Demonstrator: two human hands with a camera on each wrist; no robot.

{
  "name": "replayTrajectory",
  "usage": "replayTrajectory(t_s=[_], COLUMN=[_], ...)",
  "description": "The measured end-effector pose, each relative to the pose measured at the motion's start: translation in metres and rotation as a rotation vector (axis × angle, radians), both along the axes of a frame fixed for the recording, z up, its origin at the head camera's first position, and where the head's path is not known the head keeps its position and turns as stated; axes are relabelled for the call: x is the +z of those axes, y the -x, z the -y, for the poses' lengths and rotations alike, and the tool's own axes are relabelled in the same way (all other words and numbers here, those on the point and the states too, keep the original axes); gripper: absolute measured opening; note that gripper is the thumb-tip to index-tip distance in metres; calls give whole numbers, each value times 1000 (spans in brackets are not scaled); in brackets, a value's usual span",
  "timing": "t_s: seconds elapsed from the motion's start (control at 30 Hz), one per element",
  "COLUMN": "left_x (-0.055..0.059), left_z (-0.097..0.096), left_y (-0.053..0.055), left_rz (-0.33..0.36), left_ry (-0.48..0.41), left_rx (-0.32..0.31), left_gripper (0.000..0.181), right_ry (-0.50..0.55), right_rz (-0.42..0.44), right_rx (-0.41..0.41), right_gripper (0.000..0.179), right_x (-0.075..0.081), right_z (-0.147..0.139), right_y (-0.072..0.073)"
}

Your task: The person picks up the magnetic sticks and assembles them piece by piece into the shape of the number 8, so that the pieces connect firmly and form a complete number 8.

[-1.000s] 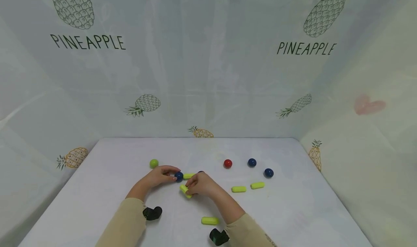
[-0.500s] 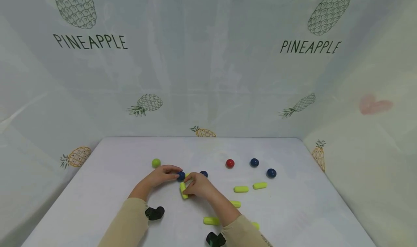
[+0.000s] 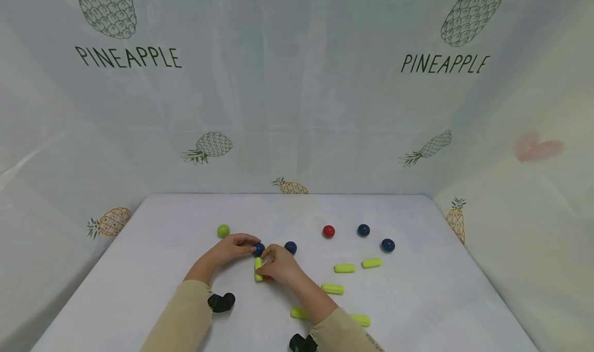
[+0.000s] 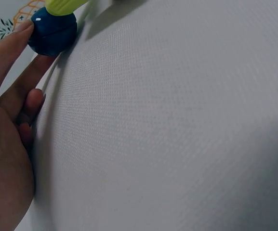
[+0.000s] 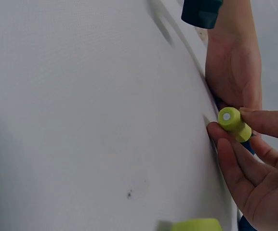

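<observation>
My left hand (image 3: 228, 249) pinches a glossy dark blue ball (image 3: 258, 249) between thumb and fingers at the left-middle of the table. My right hand (image 3: 282, 266) grips a yellow-green rod (image 3: 258, 270) pointing away from me, its far end right at that ball. In the right wrist view the rod's near end (image 5: 227, 117) shows a pale round spot. Another yellow-green rod, mostly hidden behind my right fingers, lies between the held ball and a second blue ball (image 3: 290, 247). The left wrist view has a yellow-green end overlapping the held ball (image 4: 53, 33).
Beyond my left hand sits a green ball (image 3: 223, 231). To the right lie a red ball (image 3: 328, 231), two blue balls (image 3: 363, 230) and several yellow-green rods (image 3: 344, 268). My right forearm passes over some rods. Pineapple-print cloth (image 3: 297, 110) hangs behind the white table (image 3: 417, 300).
The rod in my right hand has turned from a slant to nearly straight away from me, its far end reaching the held ball. My left hand keeps its hold on the ball.
</observation>
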State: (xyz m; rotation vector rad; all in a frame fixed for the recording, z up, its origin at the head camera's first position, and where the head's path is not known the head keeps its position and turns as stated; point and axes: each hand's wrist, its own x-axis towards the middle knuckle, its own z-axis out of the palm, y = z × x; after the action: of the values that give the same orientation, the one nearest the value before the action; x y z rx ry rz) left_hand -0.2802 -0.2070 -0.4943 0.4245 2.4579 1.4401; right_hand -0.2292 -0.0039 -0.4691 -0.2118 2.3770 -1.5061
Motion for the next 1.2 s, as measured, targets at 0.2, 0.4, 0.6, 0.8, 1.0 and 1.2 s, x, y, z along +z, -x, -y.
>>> replayTrajectory(t_s=[0.2, 0.4, 0.6, 0.8, 1.0, 1.2], left_x=[3, 3, -1, -3, -2, -2], left_z=[-1, -2, -1, 1, 1, -1], left_y=[-2, -2, 0, 0, 0, 0], left_rz=[-9, -11, -1, -27, -19, -22], left_ry=[-5, 9, 14, 26, 25, 41], left_rx=[-1, 7, 16, 1, 3, 31], left_gripper=[33, 33, 33, 33, 35, 34], right_ry=[0, 25, 55, 62, 85, 78], right_rz=[-13, -6, -7, 11, 28, 41], right_rx=[-5, -6, -24, -27, -31, -46], right_gripper=[29, 27, 26, 27, 27, 27], right_x=[-3, -2, -1, -2, -1, -1], right_z=[4, 5, 6, 7, 7, 8], right_y=[2, 4, 5, 6, 6, 7])
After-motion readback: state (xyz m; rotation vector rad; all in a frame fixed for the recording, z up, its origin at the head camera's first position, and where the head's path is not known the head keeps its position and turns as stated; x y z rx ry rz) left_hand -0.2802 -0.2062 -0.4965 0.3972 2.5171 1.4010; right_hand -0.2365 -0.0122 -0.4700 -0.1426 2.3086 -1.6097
